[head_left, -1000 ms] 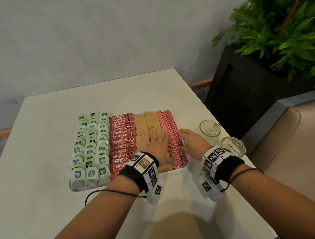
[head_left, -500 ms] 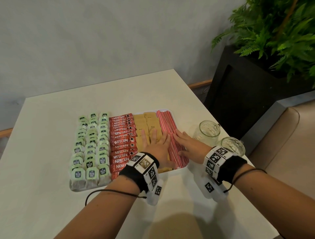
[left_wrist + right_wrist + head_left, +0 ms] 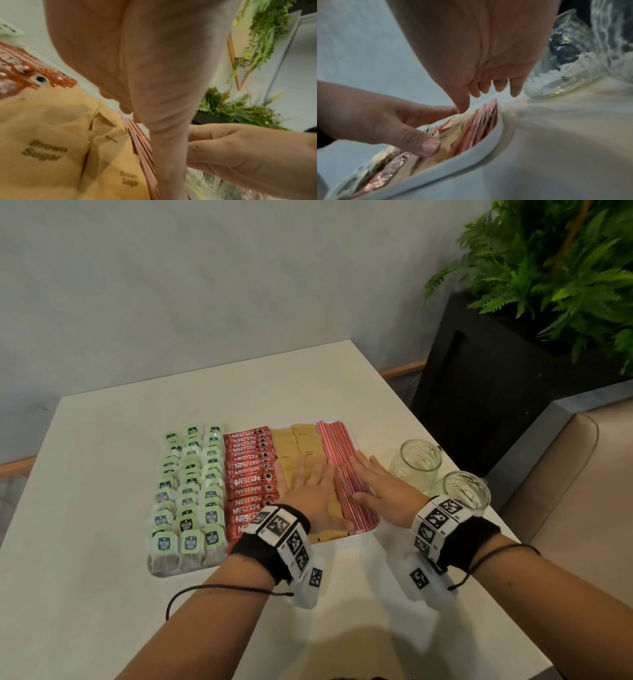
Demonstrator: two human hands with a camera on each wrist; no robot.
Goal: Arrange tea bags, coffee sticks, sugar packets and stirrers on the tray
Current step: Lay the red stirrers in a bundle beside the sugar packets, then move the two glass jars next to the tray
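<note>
A white tray [image 3: 363, 531] on the table holds rows of green tea bags [image 3: 186, 494], red Nescafe coffee sticks [image 3: 248, 474], tan brown sugar packets [image 3: 303, 440] and red-striped stirrers [image 3: 337, 443]. My left hand [image 3: 308, 487] lies flat, fingers straight, on the sugar packets [image 3: 51, 148]. My right hand [image 3: 375, 484] lies flat with straight fingers over the stirrers [image 3: 481, 121] near the tray's right rim [image 3: 471, 152]. Neither hand grips anything.
Two empty glass jars [image 3: 416, 463] [image 3: 464, 491] stand just right of the tray, close to my right wrist. A black planter with a fern [image 3: 531, 337] sits beyond the table's right edge. A beige seat [image 3: 582, 491] is at the right.
My right hand has slid from the tray's right rim onto the stirrers and forward, flattening out. My left hand has stayed on the sugar packets.
</note>
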